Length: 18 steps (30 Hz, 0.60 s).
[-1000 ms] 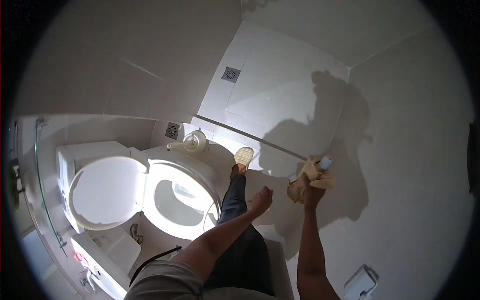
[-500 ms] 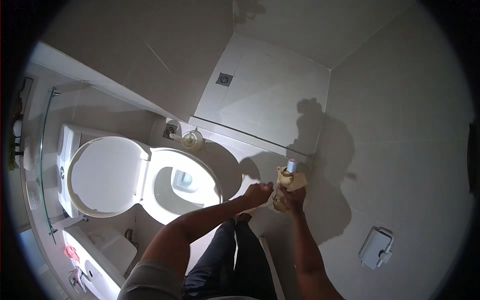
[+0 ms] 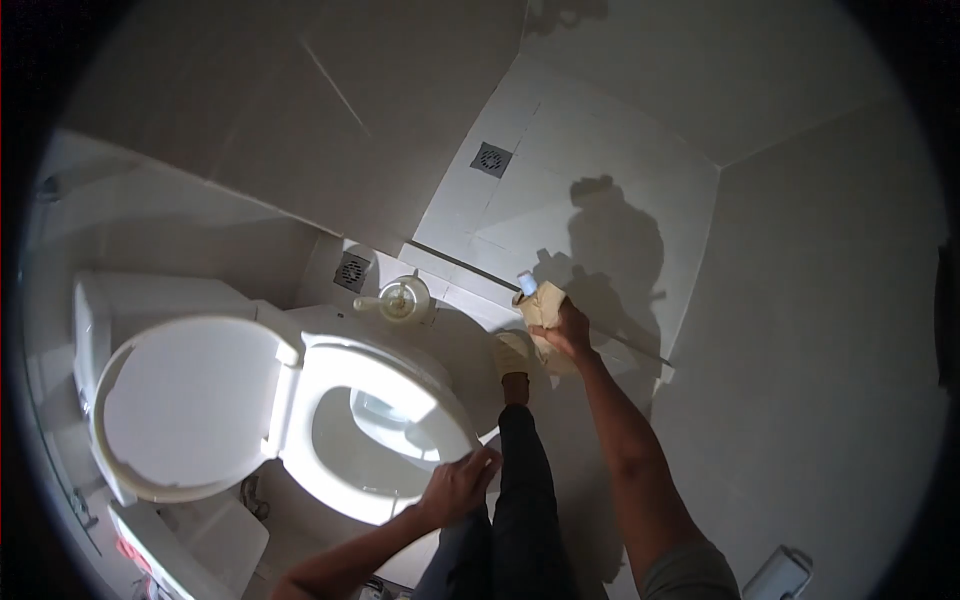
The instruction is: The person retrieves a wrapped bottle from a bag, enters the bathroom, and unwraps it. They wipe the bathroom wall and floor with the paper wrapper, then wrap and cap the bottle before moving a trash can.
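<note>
My right hand (image 3: 565,330) is closed around a crumpled brown paper bag (image 3: 546,304). A pale blue-white cylinder end (image 3: 527,283) sticks out of the bag's top; the rest of it is hidden inside. My left hand (image 3: 462,487) hovers at the front rim of the toilet (image 3: 375,512), fingers curled together. Whether anything small is pinched in those fingers I cannot make out. The toilet's lid and seat (image 3: 190,405) are raised, and water shows in the bowl.
A round cream container (image 3: 405,299) with a handle stands on the floor beside the toilet, near a floor drain (image 3: 351,271). Past a low step (image 3: 465,264) lies the shower floor with another drain (image 3: 491,159). A paper holder (image 3: 779,575) hangs on the right wall.
My right hand has carried the bag forward and left, toward the shower step. My left hand has drawn back to the toilet's front rim. The view has shifted, and one foot now shows ahead.
</note>
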### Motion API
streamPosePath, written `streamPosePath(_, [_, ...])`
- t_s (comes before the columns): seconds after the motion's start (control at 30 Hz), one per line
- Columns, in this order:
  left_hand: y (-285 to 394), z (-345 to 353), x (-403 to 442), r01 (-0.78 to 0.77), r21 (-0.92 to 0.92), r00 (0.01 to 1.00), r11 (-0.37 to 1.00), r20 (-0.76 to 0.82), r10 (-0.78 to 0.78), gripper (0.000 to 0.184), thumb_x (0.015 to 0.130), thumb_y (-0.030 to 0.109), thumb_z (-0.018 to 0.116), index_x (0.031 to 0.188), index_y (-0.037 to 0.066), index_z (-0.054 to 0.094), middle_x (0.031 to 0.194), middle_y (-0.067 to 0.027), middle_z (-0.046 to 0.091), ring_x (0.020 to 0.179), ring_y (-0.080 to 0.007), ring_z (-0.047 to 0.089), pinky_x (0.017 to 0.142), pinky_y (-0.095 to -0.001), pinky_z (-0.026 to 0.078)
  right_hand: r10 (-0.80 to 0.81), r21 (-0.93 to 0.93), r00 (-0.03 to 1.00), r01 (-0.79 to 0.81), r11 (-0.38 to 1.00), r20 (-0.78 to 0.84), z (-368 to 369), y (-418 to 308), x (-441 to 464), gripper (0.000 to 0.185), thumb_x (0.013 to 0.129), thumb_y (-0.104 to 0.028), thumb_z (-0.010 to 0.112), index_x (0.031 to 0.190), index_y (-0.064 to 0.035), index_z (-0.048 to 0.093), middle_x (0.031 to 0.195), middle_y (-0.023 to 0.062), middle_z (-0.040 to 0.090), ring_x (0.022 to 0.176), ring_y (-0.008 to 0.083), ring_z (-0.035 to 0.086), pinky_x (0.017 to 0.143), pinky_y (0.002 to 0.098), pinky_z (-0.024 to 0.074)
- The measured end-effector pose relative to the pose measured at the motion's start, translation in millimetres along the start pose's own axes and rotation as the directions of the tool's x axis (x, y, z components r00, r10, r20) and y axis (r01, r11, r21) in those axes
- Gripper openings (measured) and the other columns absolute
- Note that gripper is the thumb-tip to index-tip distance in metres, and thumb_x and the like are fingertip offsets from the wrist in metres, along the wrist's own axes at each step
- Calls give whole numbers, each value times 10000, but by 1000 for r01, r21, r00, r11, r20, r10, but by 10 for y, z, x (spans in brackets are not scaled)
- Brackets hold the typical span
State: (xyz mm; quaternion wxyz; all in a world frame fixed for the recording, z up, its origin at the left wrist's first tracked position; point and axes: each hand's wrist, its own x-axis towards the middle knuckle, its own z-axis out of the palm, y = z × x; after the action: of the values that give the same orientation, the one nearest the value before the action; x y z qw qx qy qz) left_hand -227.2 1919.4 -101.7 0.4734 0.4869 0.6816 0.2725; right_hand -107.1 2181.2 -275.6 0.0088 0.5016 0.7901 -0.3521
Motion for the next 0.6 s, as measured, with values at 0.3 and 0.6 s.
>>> streamPosePath(0.3, [-257,-111,629,403,-341,901,849,-12,-433,135,886,158,538,968,51,551,838,-114,627,709,-251,631,592,-343,510,-295,37,954,293,955,53,1013,620,2362,569,569,-256,766,1069,-123,529,1009,75,576,920,282,595,783,387,479])
streamPosePath(0.6, [-208,-332,1229,620,-515,719,592,72,-691,172,909,152,495,1030,42,548,802,-127,617,670,-197,588,594,-308,478,107,-263,960,-37,964,257,1630,769,3456,682,549,-285,744,1175,-195,490,1097,84,551,1038,269,553,844,427,445])
